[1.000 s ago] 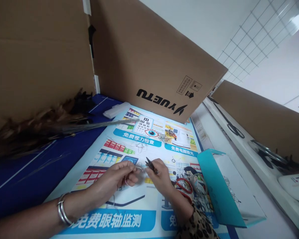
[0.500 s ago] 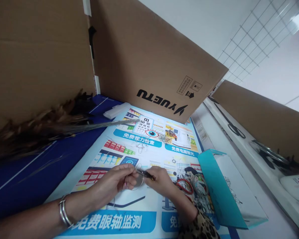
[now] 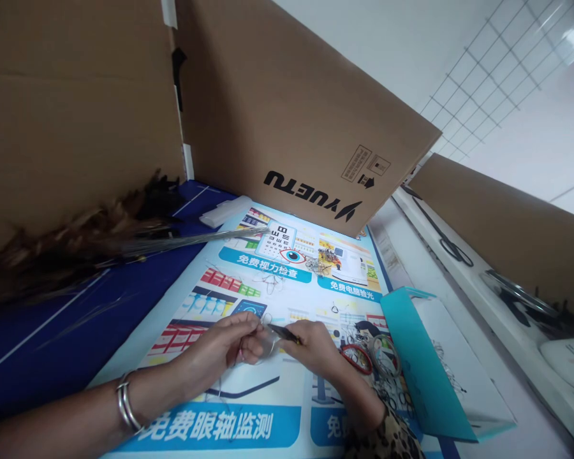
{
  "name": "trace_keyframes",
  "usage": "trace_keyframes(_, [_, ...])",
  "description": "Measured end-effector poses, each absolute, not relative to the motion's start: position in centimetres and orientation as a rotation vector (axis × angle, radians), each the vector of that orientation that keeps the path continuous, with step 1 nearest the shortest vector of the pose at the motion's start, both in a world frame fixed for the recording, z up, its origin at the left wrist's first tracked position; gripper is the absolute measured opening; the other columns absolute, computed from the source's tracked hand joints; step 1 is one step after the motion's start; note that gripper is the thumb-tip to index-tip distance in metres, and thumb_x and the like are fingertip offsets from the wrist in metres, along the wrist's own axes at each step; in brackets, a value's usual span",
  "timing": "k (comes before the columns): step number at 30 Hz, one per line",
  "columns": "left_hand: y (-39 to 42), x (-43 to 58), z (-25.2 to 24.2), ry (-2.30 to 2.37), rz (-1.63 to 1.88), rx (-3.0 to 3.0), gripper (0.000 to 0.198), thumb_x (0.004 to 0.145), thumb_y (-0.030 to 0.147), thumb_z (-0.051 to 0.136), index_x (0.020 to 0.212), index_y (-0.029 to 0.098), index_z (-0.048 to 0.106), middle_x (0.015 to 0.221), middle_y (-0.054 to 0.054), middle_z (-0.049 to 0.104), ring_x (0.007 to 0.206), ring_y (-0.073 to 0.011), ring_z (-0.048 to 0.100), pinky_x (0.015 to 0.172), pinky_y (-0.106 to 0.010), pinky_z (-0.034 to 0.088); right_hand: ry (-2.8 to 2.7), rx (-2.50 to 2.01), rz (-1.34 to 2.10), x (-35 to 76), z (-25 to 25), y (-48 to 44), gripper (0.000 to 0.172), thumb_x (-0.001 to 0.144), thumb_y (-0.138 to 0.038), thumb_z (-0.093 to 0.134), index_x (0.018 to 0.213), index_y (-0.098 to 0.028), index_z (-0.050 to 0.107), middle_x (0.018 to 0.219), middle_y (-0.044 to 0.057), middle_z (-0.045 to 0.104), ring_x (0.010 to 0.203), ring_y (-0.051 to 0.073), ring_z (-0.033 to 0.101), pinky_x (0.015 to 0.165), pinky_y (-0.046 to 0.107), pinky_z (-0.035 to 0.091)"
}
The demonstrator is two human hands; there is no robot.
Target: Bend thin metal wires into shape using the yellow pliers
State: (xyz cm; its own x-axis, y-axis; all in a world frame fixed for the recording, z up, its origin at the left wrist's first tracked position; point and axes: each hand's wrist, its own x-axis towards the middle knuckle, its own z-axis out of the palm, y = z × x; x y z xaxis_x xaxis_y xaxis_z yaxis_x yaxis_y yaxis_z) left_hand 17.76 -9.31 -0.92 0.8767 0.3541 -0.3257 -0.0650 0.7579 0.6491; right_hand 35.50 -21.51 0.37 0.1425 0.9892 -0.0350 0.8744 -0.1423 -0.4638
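Over the printed poster sheet, my left hand is closed in a pinch on a thin wire, which bends in a loop beside the fingers. My right hand is wrapped round dark-handled pliers, their jaws pointing left at my left fingertips. Whether the jaws grip the wire is too small to tell. To the right of my right hand lie a red ring-shaped coil and a pale coil among tangled small wire pieces.
A teal-and-white open box with small wire pieces stands at the right. A bundle of long straight wires and brown feathery material lie at the left. Tall cardboard panels stand behind. Scissors rest on the right-hand ledge.
The pliers have drawn slightly right, away from my left fingertips, with my right hand. My left hand stays almost where it was, and the wire loop has shifted a little.
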Motion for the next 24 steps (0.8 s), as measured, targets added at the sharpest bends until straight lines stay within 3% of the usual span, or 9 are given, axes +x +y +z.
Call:
trace_keyframes(10, [-9.52,17.74,-0.99,0.404,0.214,0.630,0.013,0.082,0.024,0.070,0.088,0.017,0.061,0.080,-0.003,0.066,0.056,-0.0088,0.054,0.051,-0.020,0.041,-1.760,-2.150,0.532,35.33,0.68,-21.44,0.021,0.082,-0.026,0.064,0.064,-0.018,0.056,0.061,-0.005,0.052,0.058,0.009,0.045,0.054,0.020,0.024])
trace_keyframes(24, [-9.24,17.84,-1.32,0.432,0.250,0.774,0.017,0.084,0.031,0.068,0.080,0.018,0.060,0.069,0.001,0.060,0.061,-0.0095,0.054,0.053,-0.018,0.040,-1.775,-2.175,0.516,35.26,0.94,-21.48,0.028,0.083,-0.031,0.063,0.062,-0.018,0.052,0.060,-0.004,0.051,0.057,0.009,0.046,0.054,0.021,0.022])
